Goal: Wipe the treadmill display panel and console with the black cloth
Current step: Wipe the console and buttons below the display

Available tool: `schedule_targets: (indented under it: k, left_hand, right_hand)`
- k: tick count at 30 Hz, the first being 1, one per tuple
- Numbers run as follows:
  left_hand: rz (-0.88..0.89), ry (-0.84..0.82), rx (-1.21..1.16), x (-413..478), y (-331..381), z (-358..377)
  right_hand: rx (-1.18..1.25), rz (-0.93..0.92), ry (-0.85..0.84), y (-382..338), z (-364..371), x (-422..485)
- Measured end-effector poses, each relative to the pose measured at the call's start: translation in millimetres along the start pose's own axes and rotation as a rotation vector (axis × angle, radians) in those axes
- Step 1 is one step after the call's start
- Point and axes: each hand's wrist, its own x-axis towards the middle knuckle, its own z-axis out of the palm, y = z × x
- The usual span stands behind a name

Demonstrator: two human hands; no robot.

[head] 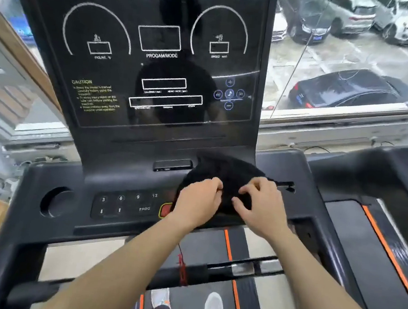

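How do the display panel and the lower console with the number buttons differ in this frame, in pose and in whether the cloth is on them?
The display panel stands nearly upright; the console lies low, sloping toward the person. The panel is glossy with white printed gauges and boxes; the console is matte with number buttons. The black cloth lies on the console under the left hand and right hand; the panel is untouched. Both are black.

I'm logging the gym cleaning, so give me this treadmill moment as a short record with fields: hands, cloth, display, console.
left hand: left hand gripping the black cloth
right hand: right hand fingers curled on the same cloth
cloth: bunched on the console, right of the number keys
display: display panel upright, unlit, no hand on it
cup holder: cup holder at the console's left end
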Motion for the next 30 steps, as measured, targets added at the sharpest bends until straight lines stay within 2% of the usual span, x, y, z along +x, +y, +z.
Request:
schedule_targets:
  k: [1,3,6,12,19,23,27,30]
  left_hand:
    - [0.009,0.068,0.029,1,3,10]
    - [0.016,0.094,0.065,1,9,31]
    - [0.035,-0.027,0.142,7,11,50]
    - [0.028,-0.04,0.274,38,-7,47]
    - [0.054,-0.16,0.271,-34,-11,50]
    - [0.041,-0.171,0.254,-18,-21,41]
    - [-0.025,-0.122,0.169,23,-16,34]
    - [0.019,-0.14,0.184,28,-5,39]
  right_hand:
    - [0.005,-0.045,0.037,-1,7,4]
    - [-0.029,-0.114,-0.046,-7,24,9]
    - [-0.113,-0.176,-0.161,-1,44,21]
    - [-0.125,-0.196,-0.148,16,44,53]
    - [-0.123,-0.242,-0.177,-7,54,-25]
    - [-0.119,-0.333,-0.194,-8,54,4]
    - [-0.129,-0.3,-0.184,-1,49,47]
    - [-0.123,-0.202,-0.157,8,49,36]
